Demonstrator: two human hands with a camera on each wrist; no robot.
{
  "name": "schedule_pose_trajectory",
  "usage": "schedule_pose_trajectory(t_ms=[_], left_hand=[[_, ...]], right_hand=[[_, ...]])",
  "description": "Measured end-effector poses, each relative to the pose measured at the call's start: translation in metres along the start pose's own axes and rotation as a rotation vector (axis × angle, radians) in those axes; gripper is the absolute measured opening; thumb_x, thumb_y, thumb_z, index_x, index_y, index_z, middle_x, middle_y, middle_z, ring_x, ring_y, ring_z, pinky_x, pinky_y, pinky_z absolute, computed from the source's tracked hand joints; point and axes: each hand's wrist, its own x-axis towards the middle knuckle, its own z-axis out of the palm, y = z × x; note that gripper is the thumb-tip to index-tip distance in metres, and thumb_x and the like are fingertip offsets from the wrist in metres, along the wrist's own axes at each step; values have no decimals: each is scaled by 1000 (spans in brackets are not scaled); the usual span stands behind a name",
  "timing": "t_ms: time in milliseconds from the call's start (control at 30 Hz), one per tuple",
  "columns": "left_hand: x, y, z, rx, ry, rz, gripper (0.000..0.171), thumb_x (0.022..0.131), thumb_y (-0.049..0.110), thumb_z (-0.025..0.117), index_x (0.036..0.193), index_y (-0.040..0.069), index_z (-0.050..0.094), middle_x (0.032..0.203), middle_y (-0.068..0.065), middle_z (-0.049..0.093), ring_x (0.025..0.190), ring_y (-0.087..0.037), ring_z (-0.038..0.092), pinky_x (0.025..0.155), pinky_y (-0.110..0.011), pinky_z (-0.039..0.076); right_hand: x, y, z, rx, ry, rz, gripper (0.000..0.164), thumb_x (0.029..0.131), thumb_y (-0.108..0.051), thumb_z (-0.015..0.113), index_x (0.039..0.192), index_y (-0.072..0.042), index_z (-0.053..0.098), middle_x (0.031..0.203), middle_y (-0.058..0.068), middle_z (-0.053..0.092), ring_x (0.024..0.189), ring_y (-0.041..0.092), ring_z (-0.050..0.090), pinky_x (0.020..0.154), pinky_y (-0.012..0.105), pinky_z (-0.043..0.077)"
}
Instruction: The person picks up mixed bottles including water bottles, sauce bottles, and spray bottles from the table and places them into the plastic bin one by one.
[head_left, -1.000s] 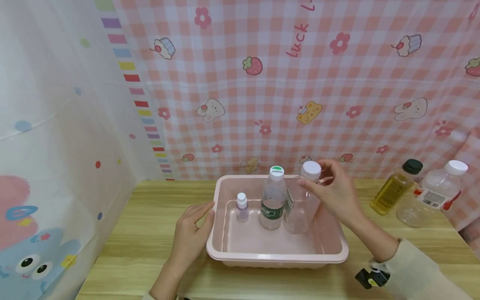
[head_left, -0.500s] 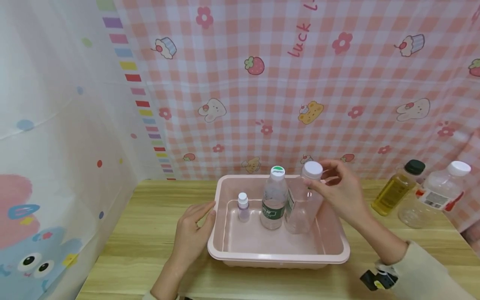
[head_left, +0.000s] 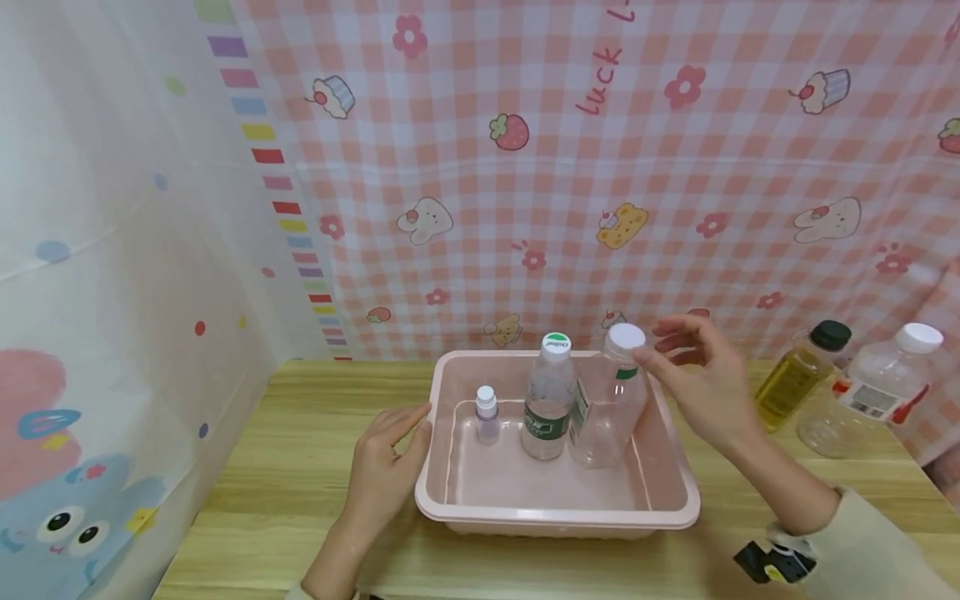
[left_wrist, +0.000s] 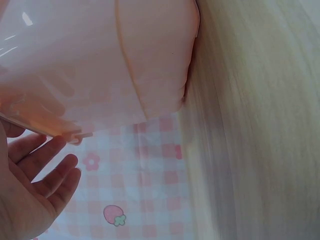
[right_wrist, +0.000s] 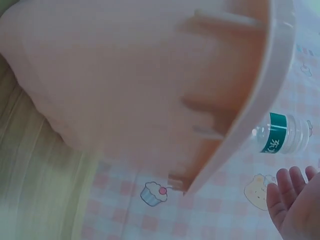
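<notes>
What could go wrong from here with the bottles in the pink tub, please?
The tall clear bottle rises above the rim of the pink tub, so the right hand near its cap might knock it. If it tipped left, it could topple the neighbouring bottle with the green-marked cap.

The tub is plain pale pink, and the two clear bottles in it wear white caps and green labels. I see a golden-yellow bottle with a dark green cap on the yellowish wood-grain table, while the cloth behind is pink-and-white check, printed with reddish strawberries, flowers and blue-striped cupcakes.
</notes>
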Motion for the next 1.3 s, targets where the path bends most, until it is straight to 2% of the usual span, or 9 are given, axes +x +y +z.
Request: schedule_pose_trajectory(t_ms=[233,467,567,700,833,967,1033,1133,1300], left_hand=[[0,0,0,-9,-9,-4,26,95,4,73,120,1,78,119,-7,77,113,-26,70,97,-50,56],[1,0,1,-14,-17,-14,26,94,5,74,120,1,78,119,-7,77,112,-25,70,97,-49,57],[1,0,1,-16,-17,-20,26,94,4,74,120,1,78,119,-7,77,112,-25,70,97,-49,57],[1,0,0,-10,-14,-24,26,93,4,75,119,1,78,118,-7,77,112,-25,70,98,-49,56],[1,1,1,-6,-17,-17,26,93,4,75,119,0,78,118,-8,77,112,-26,70,98,-49,57],[1,1,1,-5,-16,-16,26,93,4,75,119,0,78,118,-7,77,111,-25,70,97,-49,57],[1,0,1,-5,-15,-14,26,94,4,75,119,0,78,118,-7,77,111,-25,70,97,-49,57],[1,0,0,0,-12,-11,26,93,4,75,119,0,78,117,-7,77,111,-25,70,97,-48,57],[0,-1,0,4,-10,-15,26,92,4,76,118,1,78,117,-7,77,111,-25,70,98,-47,56]], right_hand=[[-5,2,-19,-12,62,-92,33,93,3,76,125,3,67,111,-21,65,95,-1,61,81,7,47],[-8,12,-38,-73,114,-223,37,89,6,77,125,5,68,118,-29,63,103,-5,58,89,9,43],[-10,16,-45,-112,109,-239,40,88,4,78,127,4,67,122,-30,60,108,-8,54,94,11,40],[-15,23,-56,-206,87,-245,47,91,-10,80,135,-2,66,134,-12,64,123,-6,50,104,13,34],[-16,35,-67,-293,92,-312,63,95,-47,75,141,-5,63,143,17,63,134,23,53,116,30,33],[-14,50,-76,-365,122,-406,94,91,-78,58,138,2,63,142,26,61,125,52,55,119,52,34],[-13,58,-80,-411,144,-456,99,90,-82,54,134,7,63,139,29,61,119,58,54,117,62,34],[-12,69,-89,-507,138,-482,104,91,-83,50,132,12,61,139,34,57,117,63,51,114,70,34],[-12,84,-110,-639,105,-364,117,88,-91,38,137,14,54,151,37,45,130,63,43,117,74,25]])
